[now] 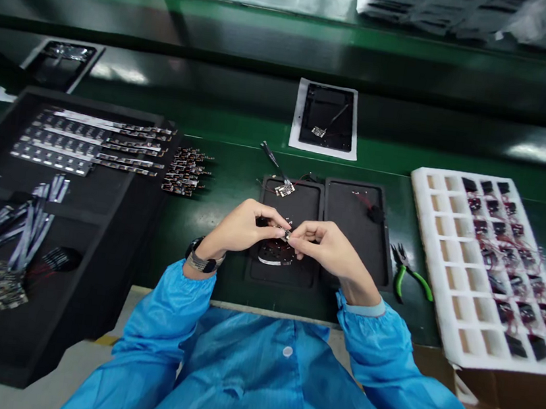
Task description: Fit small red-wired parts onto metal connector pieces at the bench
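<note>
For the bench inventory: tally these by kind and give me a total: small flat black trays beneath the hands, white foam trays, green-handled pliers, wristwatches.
Small flat black trays: 2
White foam tray: 1
Green-handled pliers: 1
Wristwatch: 1
Total: 5

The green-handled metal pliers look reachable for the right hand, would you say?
Probably yes: nothing covers the pliers, though the right hand is busy at a small dark part.

Bright-blue shiny fabric smock, gathered elastic cuffs; round white button; dark wristwatch, worn left; pale inner cuff, right.
</note>
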Motion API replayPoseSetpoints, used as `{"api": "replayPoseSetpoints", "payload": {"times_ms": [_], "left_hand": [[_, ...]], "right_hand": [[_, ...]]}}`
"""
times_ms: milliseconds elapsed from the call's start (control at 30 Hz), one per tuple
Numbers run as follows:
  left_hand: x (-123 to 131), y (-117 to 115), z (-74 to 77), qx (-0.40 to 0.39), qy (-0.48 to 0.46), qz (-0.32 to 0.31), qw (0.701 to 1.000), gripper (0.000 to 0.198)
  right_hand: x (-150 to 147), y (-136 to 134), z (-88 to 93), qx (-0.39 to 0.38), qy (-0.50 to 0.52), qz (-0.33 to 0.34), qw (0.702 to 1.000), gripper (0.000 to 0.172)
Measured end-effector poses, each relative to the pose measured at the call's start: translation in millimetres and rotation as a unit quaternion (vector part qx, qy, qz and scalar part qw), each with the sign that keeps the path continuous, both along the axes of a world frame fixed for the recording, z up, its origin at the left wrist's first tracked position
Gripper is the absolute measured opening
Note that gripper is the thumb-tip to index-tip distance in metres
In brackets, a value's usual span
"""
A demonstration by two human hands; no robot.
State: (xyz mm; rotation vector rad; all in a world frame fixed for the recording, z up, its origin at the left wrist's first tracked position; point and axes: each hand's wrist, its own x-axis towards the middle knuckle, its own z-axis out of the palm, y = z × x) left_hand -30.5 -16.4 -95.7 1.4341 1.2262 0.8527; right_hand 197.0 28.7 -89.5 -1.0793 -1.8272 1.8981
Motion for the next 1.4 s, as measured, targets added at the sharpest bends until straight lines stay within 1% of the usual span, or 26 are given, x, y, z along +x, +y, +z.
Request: {"api": "replayPoseSetpoints", "payload": {"times_ms": [200,367,500,633,833,1000,1067,1133,1167,1233,1300,1333,1367,1400], "left_hand": [[1,0,-0.6,-0.015,-0.006,-0.002,1.000,0.015],[0,2,-0.5,-0.030,-0.038,-0.004,0.999,0.015],[0,4,-3.6,-0.042,-0.073,-0.005,0.996,0.016],[1,8,-8.0,-0.059,-0.113,-0.013,0.992,0.023],[1,10,-11.3,-0.046,-0.132,-0.013,0.990,0.026],[0,10,-15.7,-0.045,-0.140,-0.020,0.989,0.027],[-1,10,-15.1,-0.038,-0.139,-0.018,0.989,0.026],[-2,9,-11.0,-0.029,-0.142,-0.014,0.989,0.026],[-2,9,-7.5,-0.025,-0.148,-0.012,0.989,0.026],[-1,7,2.3,-0.015,-0.169,-0.002,0.985,0.025],[-1,4,14.8,0.003,-0.190,0.018,0.982,0.023],[0,2,21.7,0.014,-0.196,0.029,0.980,0.022],[0,0,28.8,0.026,-0.199,0.038,0.979,0.021],[1,-1,35.8,0.039,-0.198,0.045,0.978,0.020]], "right_hand": [[1,1,-4.8,-0.007,-0.001,-0.005,1.000,0.031],[-1,1,-2.3,-0.011,0.004,-0.011,1.000,0.030],[0,0,-1.8,0.016,0.016,-0.006,1.000,0.029],[3,4,-7.1,0.049,0.010,0.007,0.999,0.029],[5,7,-8.7,0.042,-0.001,0.020,0.999,0.033],[3,5,-5.1,0.062,-0.011,0.022,0.998,0.038],[0,5,-4.4,0.069,-0.016,0.030,0.997,0.038],[-1,7,-4.4,0.088,-0.021,0.035,0.995,0.036],[1,9,-4.3,0.108,-0.020,0.027,0.994,0.034],[11,14,-2.2,0.170,-0.001,-0.030,0.985,0.029],[32,17,4.0,0.225,0.051,-0.092,0.969,0.021],[45,17,9.2,0.236,0.085,-0.095,0.963,0.019],[57,15,15.4,0.232,0.116,-0.055,0.964,0.020],[68,12,22.4,0.218,0.137,0.024,0.966,0.025]]}}
